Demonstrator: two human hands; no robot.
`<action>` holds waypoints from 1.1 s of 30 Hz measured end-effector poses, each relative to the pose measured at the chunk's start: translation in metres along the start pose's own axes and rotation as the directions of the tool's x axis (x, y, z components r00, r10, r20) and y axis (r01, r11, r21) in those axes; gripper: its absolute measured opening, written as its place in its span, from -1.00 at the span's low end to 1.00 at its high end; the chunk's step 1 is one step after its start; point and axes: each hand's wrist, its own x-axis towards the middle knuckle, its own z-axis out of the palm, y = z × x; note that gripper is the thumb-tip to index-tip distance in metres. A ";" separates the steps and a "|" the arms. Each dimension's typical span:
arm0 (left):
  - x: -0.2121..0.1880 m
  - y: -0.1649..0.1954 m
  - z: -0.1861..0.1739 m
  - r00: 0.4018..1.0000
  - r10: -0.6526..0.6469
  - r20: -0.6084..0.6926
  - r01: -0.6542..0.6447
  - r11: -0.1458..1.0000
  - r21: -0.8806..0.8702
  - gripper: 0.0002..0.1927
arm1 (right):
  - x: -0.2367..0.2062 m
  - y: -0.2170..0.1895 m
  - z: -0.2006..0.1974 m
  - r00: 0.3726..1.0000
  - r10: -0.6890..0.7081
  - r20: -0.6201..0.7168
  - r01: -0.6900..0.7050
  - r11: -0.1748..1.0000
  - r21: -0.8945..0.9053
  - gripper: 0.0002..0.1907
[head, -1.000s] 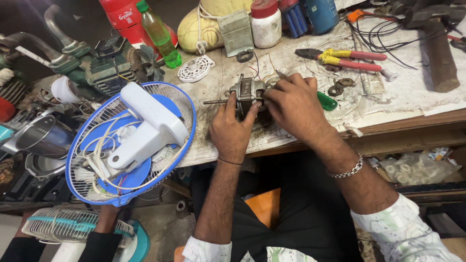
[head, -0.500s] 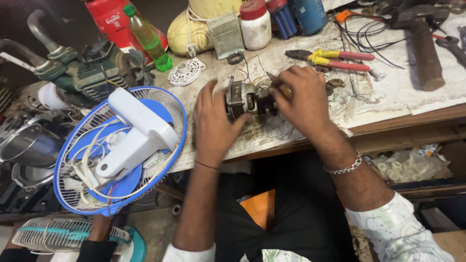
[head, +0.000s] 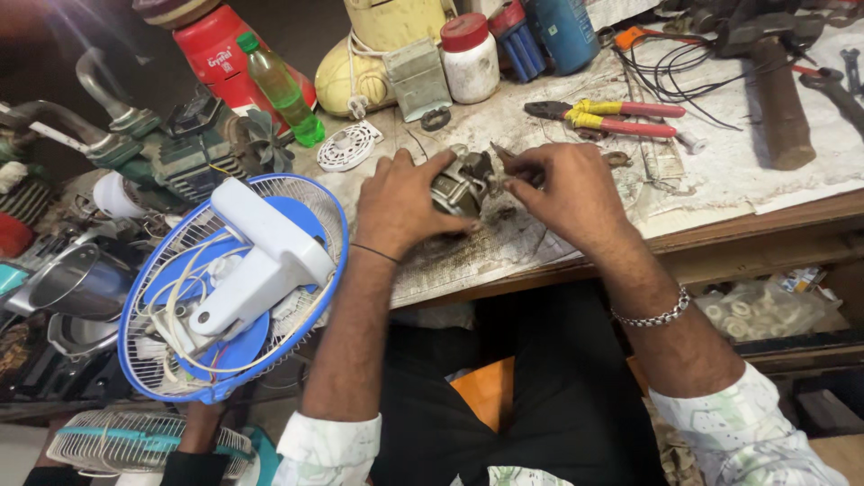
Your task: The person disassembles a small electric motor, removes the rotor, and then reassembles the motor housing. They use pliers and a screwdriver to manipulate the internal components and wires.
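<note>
Motor [head: 461, 184] gripped by left hand [head: 400, 205], right hand [head: 562, 193], near bench edge [head: 720, 229]

Two bare forearms reach forward, hands close together.
Left hand [head: 400, 205] curled, fingers bent; right hand [head: 567, 193] pinching, with a bracelet at its wrist.

Around the one small motor [head: 463, 184] on the workbench [head: 720, 193], two hands work: the left hand [head: 400, 202] and the right hand [head: 562, 189]. Behind the motor lie two pliers [head: 603, 117], one white jar [head: 470, 58], one blue can [head: 562, 31] and one green bottle [head: 281, 88]. Left of the motor stands one blue fan [head: 229, 288], with a second fan guard [head: 144, 441] below it.
</note>
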 end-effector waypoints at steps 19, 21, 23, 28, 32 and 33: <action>0.004 0.010 0.036 0.962 0.056 -0.266 -0.111 0.974 -0.198 0.01 | -0.006 -0.008 0.008 0.989 -0.034 0.143 0.059 0.983 -0.172 -0.77; 0.001 0.010 0.035 0.938 0.093 -0.334 -0.165 0.967 -0.194 -0.04 | -0.007 -0.008 0.008 0.990 -0.038 0.132 0.061 0.983 -0.175 -0.77; -0.003 0.018 0.037 0.958 -0.046 -0.284 -0.009 0.982 -0.190 -0.12 | -0.007 -0.007 0.011 0.991 -0.027 0.131 0.051 0.982 -0.183 -0.77; -0.011 0.029 0.033 0.953 -0.200 -0.229 0.165 0.973 -0.163 -0.21 | -0.003 -0.007 0.024 0.997 -0.055 0.061 0.064 0.984 -0.164 -0.80; -0.013 0.030 0.031 0.938 -0.190 -0.292 0.168 0.981 -0.099 -0.23 | -0.003 -0.007 0.028 0.997 -0.026 0.074 0.033 0.995 -0.099 -0.80; -0.012 0.030 0.033 0.932 -0.184 -0.312 0.163 0.982 -0.093 -0.24 | -0.003 -0.007 0.028 0.997 -0.038 0.063 0.044 0.994 -0.098 -0.80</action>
